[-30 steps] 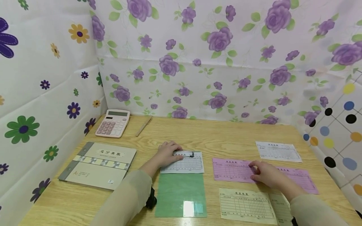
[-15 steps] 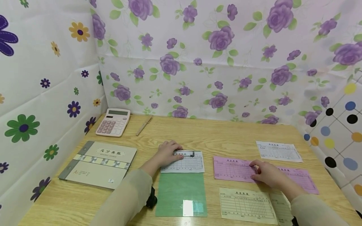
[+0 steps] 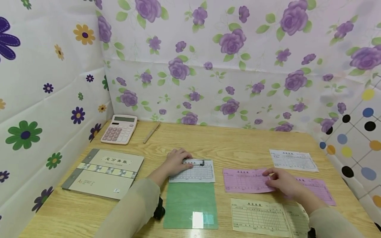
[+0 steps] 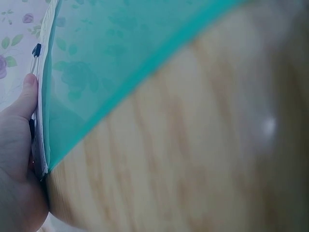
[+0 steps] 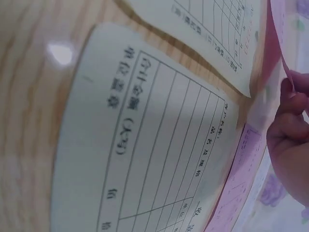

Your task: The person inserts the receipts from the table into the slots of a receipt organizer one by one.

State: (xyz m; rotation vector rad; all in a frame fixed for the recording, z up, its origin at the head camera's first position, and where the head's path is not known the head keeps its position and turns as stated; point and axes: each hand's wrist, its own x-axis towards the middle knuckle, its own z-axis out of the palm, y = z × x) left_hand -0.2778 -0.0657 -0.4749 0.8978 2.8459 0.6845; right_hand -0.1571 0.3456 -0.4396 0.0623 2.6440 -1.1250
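My left hand (image 3: 175,162) lies over the top of a green translucent clipboard (image 3: 190,205), gripping its metal clip (image 3: 194,162); in the left wrist view the thumb lies along the clip and the other fingers are hidden. A white printed receipt form (image 3: 196,173) sits under the clip. My right hand (image 3: 282,181) pinches the right end of a pink receipt form (image 3: 245,180) between thumb and fingers. In the right wrist view that pinched paper (image 5: 280,38) is raised. A second pink form (image 3: 317,190) lies partly behind the right hand.
Two pale yellow forms (image 3: 259,216) overlap near the front right. Another white form (image 3: 293,160) lies at the back right. On the left are a ledger book (image 3: 104,173), a calculator (image 3: 119,129) and a pen (image 3: 151,132). Patterned cloth walls (image 3: 190,92) border the wooden table.
My right hand has shifted slightly right and now the pinched pink form stands tilted, its right end lifted and parted from the second pink form. The left hand and clipboard stay put.
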